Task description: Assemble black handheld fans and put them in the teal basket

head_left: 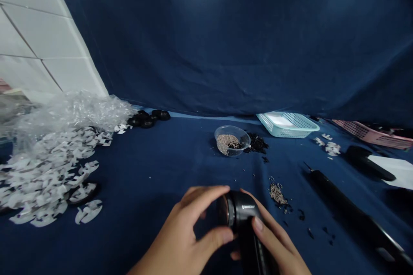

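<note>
A black handheld device [243, 219] with a rounded head lies low in the middle of the view, over the blue cloth. My left hand [187, 234] curls around the head's left side, thumb and fingers on its round face. My right hand [274, 245] grips the device's body from the right, thumb on top. A small heap of tiny metal screws [277, 193] lies just right of the hands, with black bits scattered around it.
A clear bowl [242, 135] of small screws and a pile of black bits [257, 142] sit mid-table. White cut-out pieces [48, 172] and crumpled clear plastic [71, 109] fill the left. Black round parts [148, 118], a teal basket [287, 124], a pink basket [371, 134] and a long black tool [351, 215] lie around.
</note>
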### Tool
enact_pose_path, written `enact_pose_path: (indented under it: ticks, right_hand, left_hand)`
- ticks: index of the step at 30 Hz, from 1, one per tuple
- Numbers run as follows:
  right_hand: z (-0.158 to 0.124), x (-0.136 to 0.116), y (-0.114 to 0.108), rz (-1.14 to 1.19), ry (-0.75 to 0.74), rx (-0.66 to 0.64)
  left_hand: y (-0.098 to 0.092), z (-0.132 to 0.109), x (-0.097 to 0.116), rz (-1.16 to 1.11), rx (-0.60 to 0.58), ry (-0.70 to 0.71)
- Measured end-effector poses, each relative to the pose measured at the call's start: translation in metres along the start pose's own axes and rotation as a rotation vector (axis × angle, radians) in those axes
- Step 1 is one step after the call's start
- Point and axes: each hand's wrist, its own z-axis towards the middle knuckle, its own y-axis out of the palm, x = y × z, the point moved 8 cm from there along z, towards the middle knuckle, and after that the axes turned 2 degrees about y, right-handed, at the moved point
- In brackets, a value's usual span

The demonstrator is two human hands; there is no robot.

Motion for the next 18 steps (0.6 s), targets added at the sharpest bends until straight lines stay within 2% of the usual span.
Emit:
enact_pose_path:
  ticks: [2,5,9,12,16,18]
  right_hand:
    - [-0.002,-0.003,-0.001,-0.017,-0.021,0.036]
    - [-0.002,-0.005,-0.002,-0.046,-0.051,0.056]
    - [-0.001,-0.004,-0.004,-0.070,-0.056,0.070]
    - [0.000,-0.006,-0.003,-0.132,-0.114,0.026]
    - [0.001,-0.007,-0.004,-0.231,-0.195,0.019]
    - [0.000,-0.006,-0.003,-0.246,-0.227,0.006]
  left_hand:
    - [-0.001,-0.001,-0.001,-0.027,0.024,0.019]
    - [0.002,-0.002,-0.009,-0.101,0.023,-0.033]
    - [-0.001,0.001,-0.007,-0.203,0.073,0.019]
    - [0.003,0.003,-0.013,-0.363,-0.028,-0.043]
    - [0.000,0.003,-0.012,-0.348,-0.091,0.056]
    - [0.006,0.002,-0.021,-0.422,-0.140,-0.023]
